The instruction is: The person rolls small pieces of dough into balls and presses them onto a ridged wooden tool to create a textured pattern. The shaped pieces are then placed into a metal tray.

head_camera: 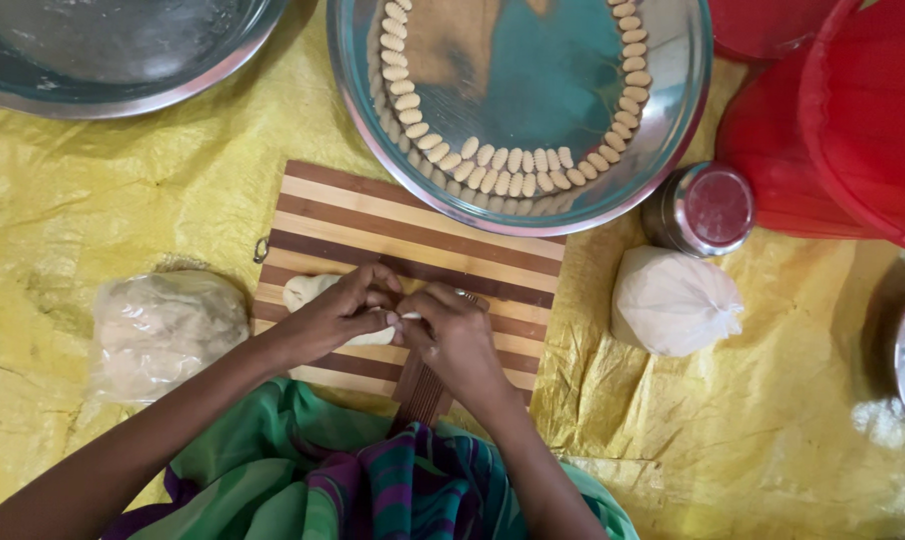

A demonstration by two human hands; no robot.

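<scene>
Head view: a pale, soft dough roll (308, 290) lies on a striped wooden cutting board (413, 235), its right part hidden under the hands. The left hand (338, 312) and right hand (451, 335) meet, fingertips pinched together on a small dough piece (409, 316), barely visible. Beyond the board, a steel tray (673, 120) holds ridged dough pieces (513, 160) in a curve. A bagged dough lump (163, 330) sits left on crinkled yellow plastic sheet (753, 430).
</scene>
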